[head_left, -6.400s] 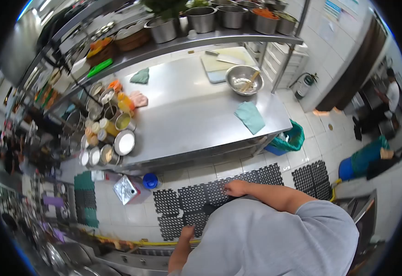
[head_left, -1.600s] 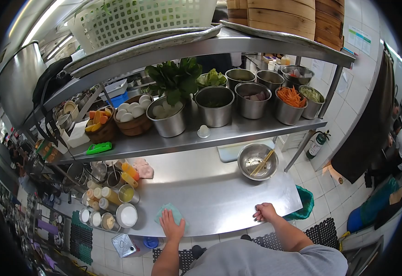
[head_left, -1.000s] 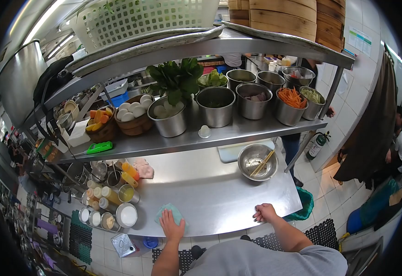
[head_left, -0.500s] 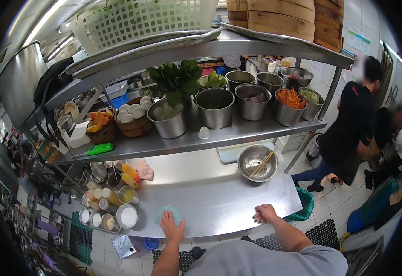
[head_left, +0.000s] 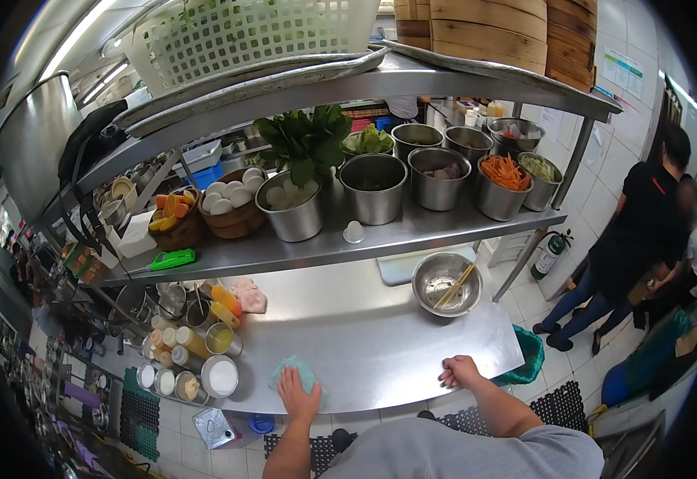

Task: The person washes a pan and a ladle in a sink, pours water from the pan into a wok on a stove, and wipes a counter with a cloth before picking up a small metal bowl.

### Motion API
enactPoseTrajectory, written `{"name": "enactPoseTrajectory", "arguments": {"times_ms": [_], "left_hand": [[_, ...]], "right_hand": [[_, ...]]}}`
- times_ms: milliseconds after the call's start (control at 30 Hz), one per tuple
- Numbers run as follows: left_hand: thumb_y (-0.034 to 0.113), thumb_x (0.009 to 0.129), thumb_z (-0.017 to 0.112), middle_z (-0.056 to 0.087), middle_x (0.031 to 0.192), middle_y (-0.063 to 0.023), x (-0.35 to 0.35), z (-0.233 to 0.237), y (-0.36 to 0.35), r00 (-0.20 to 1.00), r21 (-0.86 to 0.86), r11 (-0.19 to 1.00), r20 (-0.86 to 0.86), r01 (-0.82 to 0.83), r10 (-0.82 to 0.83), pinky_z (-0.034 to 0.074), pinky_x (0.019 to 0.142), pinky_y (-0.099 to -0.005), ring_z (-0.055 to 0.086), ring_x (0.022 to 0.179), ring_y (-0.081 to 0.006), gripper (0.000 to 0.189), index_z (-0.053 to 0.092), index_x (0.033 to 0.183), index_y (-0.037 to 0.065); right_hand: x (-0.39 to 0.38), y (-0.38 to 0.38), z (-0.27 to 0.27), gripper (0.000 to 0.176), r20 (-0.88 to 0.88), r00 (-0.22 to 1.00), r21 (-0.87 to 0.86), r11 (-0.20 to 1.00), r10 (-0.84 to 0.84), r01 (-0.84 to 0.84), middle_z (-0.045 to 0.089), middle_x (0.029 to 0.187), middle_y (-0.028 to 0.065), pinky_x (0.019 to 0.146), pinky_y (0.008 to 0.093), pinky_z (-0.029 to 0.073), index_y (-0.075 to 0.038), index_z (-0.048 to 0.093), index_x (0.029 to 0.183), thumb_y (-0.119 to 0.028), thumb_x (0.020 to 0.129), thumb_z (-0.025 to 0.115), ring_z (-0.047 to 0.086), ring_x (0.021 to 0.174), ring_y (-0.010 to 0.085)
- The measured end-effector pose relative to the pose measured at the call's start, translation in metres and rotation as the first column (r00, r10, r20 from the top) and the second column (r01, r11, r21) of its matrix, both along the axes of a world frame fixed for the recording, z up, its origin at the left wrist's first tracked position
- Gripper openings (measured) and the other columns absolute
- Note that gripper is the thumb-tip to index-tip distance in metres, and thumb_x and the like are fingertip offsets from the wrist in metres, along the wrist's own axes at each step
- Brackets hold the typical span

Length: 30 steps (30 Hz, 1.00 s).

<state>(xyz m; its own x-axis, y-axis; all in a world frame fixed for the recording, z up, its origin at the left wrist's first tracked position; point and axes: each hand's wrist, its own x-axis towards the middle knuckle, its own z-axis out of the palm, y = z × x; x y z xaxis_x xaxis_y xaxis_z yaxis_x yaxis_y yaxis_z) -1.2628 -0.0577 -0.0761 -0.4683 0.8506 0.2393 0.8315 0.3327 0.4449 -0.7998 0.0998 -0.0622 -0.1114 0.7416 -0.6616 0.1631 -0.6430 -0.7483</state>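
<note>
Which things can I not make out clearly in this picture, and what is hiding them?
All in the head view:
Green cloth: the part beneath the left hand.
Right hand: curled, so whether it holds anything is hidden.
Cutting board: far part, behind the shelf.
White basket: top, cut off by the picture's upper edge.
Wall notice: print too small to read.

Counts, from the head view: left hand, one; right hand, one; green cloth, one; pink cloth, one; mixing bowl, one; chopsticks, two; brown baskets on the shelf, two; steel pots there, at least eight, some overlapping; fire extinguisher, one.
</note>
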Motion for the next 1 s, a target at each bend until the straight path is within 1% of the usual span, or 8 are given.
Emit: {"name": "enactPoseTrajectory", "arguments": {"times_ms": [233, 733, 1000], "left_hand": [[0.038, 0.082, 0.074, 0.040, 0.163, -0.0237, -0.0007, -0.0015, -0.0004, 1.000, 0.007, 1.000, -0.005, 0.003, -0.003, 0.016, 0.130, -0.0554, 0.030, 0.156, -0.0376, 0.083, 0.049, 0.149, -0.004], [0.028, 0.084, 0.067, 0.040, 0.163, -0.0250, -0.0027, -0.0037, -0.0017, 1.000, 0.020, 1.000, -0.006, 0.024, -0.024, 0.015, 0.130, -0.0563, 0.029, 0.156, -0.0387, 0.073, 0.051, 0.148, -0.005], [0.026, 0.085, 0.064, 0.039, 0.163, -0.0255, -0.0040, -0.0058, -0.0022, 1.000, 0.027, 0.999, 0.002, 0.030, -0.030, 0.015, 0.129, -0.0571, 0.029, 0.156, -0.0395, 0.071, 0.052, 0.147, -0.005]], "right_hand": [[0.0001, 0.0010, -0.0025, 0.019, -0.006, 1.000, -0.010, 1.000, -0.002, 0.002, 0.077, 0.081, 0.0177, 0.040, 0.0298, 0.051, 0.000, 0.065, 0.097, -0.018, 0.099, 0.061, 0.069, 0.050, 0.0197], [-0.0006, -0.0004, 0.0013, 0.019, -0.016, 1.000, -0.001, 1.000, -0.002, 0.002, 0.077, 0.080, 0.0174, 0.039, 0.0296, 0.050, -0.001, 0.065, 0.095, -0.019, 0.100, 0.060, 0.069, 0.050, 0.0197], [0.0002, -0.0001, -0.0024, 0.018, -0.009, 1.000, 0.002, 1.000, -0.001, 0.001, 0.077, 0.081, 0.0177, 0.039, 0.0296, 0.050, 0.000, 0.064, 0.095, -0.018, 0.099, 0.060, 0.069, 0.051, 0.0200]]}}
